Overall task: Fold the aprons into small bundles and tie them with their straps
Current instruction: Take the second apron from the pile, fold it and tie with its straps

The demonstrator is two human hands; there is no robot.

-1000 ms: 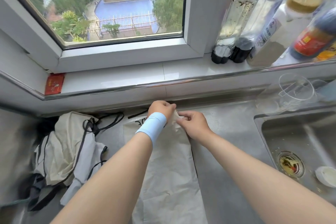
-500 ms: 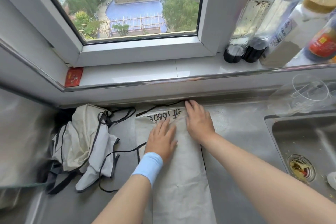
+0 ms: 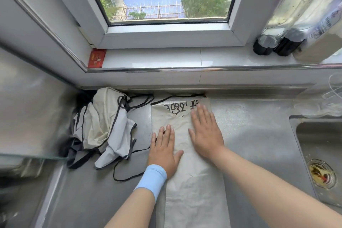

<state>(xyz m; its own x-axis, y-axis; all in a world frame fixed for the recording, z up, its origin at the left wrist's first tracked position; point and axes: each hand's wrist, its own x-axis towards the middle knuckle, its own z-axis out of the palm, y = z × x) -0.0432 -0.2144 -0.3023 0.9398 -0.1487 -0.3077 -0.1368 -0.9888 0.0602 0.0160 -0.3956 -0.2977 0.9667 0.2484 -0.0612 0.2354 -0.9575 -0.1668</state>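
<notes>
A cream apron [image 3: 194,187] lies folded into a long narrow strip on the steel counter [image 3: 249,135], with black lettering showing at its far end. My left hand [image 3: 163,149], with a blue wristband, presses flat on the strip's left edge. My right hand [image 3: 204,131] lies flat on its upper right part, fingers straight. A thin black strap [image 3: 129,166] trails from under my left hand in a loop to the left. A crumpled heap of other aprons [image 3: 103,127], cream and grey with black straps, sits to the left.
A sink [image 3: 322,153] with a drain strainer opens at the right. Bottles [image 3: 288,24] stand on the windowsill, a red card [image 3: 96,58] at its left end. A clear glass jug [image 3: 322,102] sits behind the sink. A steel wall panel [image 3: 27,107] closes the left side.
Both hands went from pinching the apron's far end to lying flat on it. They have since slid back toward me along the strip.
</notes>
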